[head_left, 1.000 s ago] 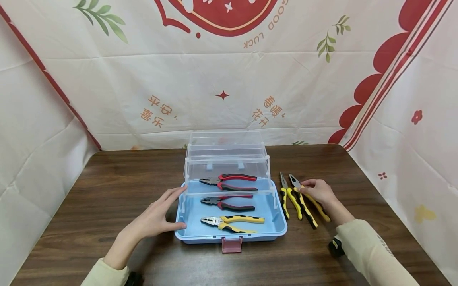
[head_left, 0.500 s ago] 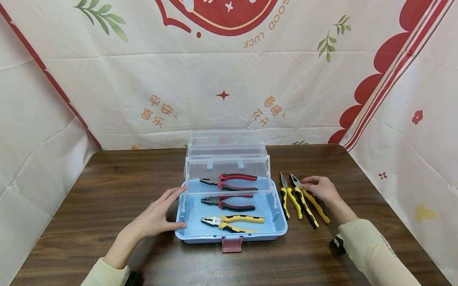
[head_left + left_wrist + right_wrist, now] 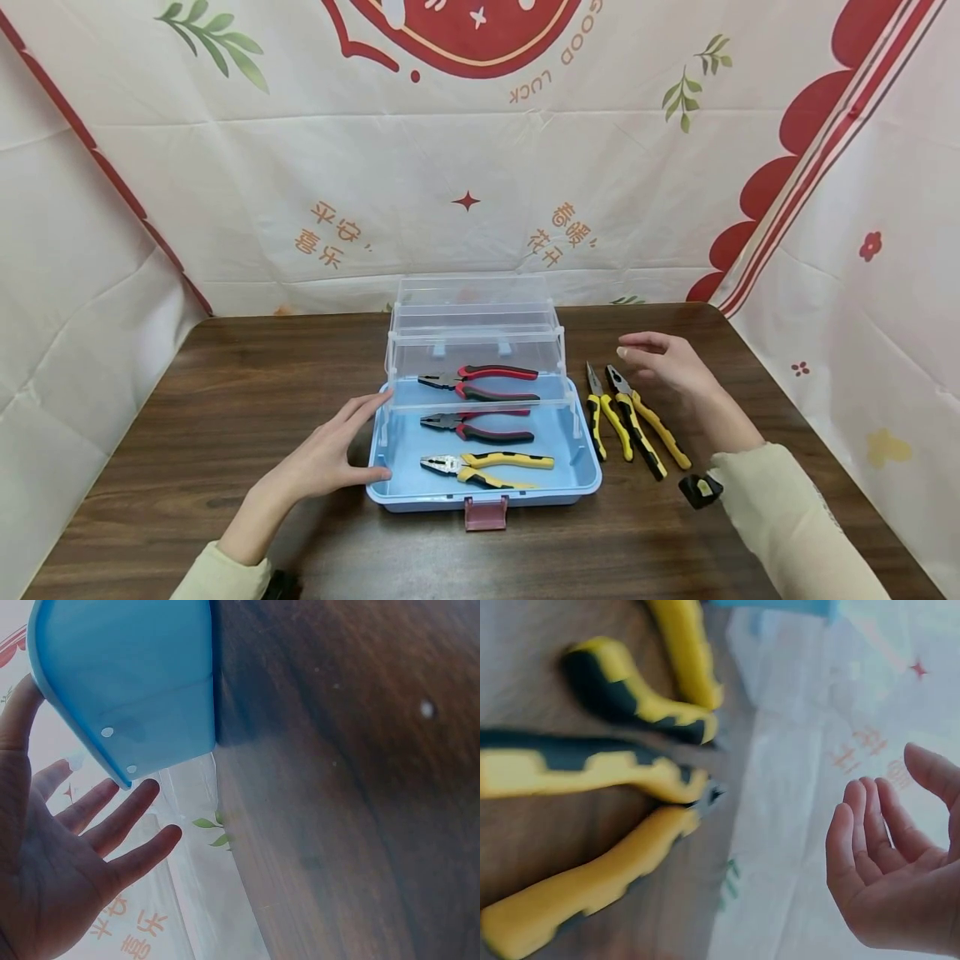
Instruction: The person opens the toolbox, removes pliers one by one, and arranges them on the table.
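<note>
My left hand (image 3: 322, 454) rests with spread fingers against the left rim of the blue toolbox (image 3: 405, 502); the left wrist view shows its fingers (image 3: 124, 817) relaxed along the box wall (image 3: 161, 682). Inside lie yellow-black pliers (image 3: 510, 458) at the front and two red-black pliers (image 3: 498, 435) (image 3: 498, 371) behind. My right hand (image 3: 671, 367) hovers, holding nothing, above and behind two yellow-black pliers on the table, the needle-nose pair (image 3: 595, 404) and the wider-jawed pair (image 3: 636, 429). In the right wrist view its fingers (image 3: 874, 832) are loosely bent, apart from the pliers (image 3: 592, 877).
The box's clear lid (image 3: 476, 292) stands raised at the back, with a transparent tier (image 3: 480, 337) over the rear of the box. A pink latch (image 3: 485, 514) hangs at the front. Behind the wooden table (image 3: 247, 375) hangs a patterned white cloth (image 3: 412, 167).
My right hand has let go of the wider-jawed yellow-black pliers and moved up and back from them. Those pliers remain on the table. My left hand has not moved.
</note>
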Demonstrator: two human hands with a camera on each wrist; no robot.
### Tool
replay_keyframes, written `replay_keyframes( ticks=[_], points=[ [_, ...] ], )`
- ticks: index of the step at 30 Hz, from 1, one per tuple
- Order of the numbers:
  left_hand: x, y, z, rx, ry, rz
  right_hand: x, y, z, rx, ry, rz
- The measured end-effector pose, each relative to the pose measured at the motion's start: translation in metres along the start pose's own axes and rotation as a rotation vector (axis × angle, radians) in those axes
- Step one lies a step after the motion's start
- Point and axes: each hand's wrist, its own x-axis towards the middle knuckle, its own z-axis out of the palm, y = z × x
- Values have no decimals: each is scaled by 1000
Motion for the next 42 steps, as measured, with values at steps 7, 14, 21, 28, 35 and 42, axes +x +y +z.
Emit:
replay_keyframes(
  ticks=[7, 14, 21, 28, 35, 42],
  points=[
    [0, 1, 0, -2, -2, -9, 8, -28, 9, 61, -44, -33],
    [0, 0, 1, -2, 7, 0, 13, -64, 31, 120, -123, -95],
    [-1, 0, 1, 0, 10, 2, 16, -95, 60, 175, -240, -161],
    [-1, -1, 0, -3, 9, 2, 22, -106, 91, 116, -353, -217],
    [-1, -1, 0, -5, 10, 6, 25, -110, 123, -42, -451, -266],
    [-1, 0, 0, -1, 8, 2, 32, -108, 139, -8, -522, -276]
  ],
)
